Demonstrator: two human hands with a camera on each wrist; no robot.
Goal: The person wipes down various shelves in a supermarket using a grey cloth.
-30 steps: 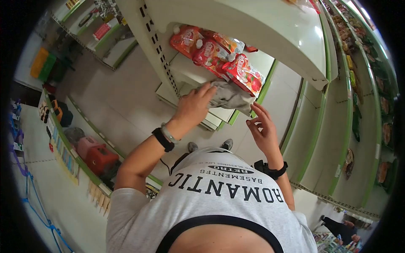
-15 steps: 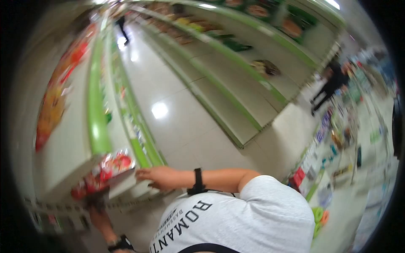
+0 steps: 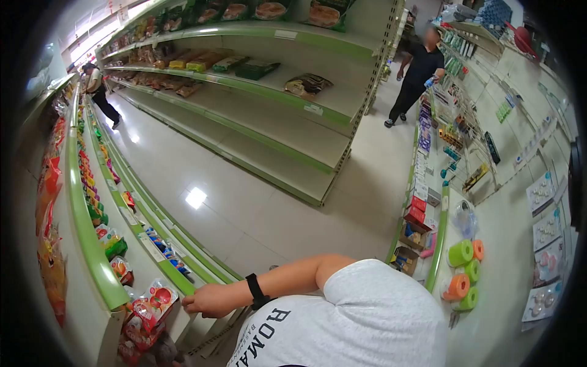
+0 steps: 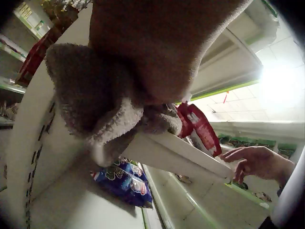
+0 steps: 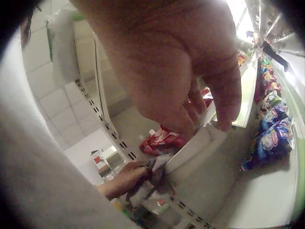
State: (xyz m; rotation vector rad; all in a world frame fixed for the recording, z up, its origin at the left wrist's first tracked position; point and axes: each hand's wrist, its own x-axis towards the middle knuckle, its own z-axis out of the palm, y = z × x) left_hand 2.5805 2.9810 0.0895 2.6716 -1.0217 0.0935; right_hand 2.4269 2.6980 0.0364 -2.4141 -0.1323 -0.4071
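My left hand grips a crumpled grey cloth at the inner end of a white shelf board. That hand is out of sight in the head view. My right hand is at the board's outer front corner, its fingers over the top and thumb against the edge, gripping it. Red spouted pouches with fruit pictures lie on the board between the two hands. In the right wrist view, the red pouches sit just beyond the fingers, close to the cloth.
Blue packets lie on a lower shelf. A large shelf unit with packaged food stands across the aisle. One person stands at the back right, another at the far left. Green and orange rolls hang at right.
The head view has swung from looking down at the shelf and cloth to the aisle. The right hand has moved from beside the cloth to the shelf corner. The left hand still holds the cloth.
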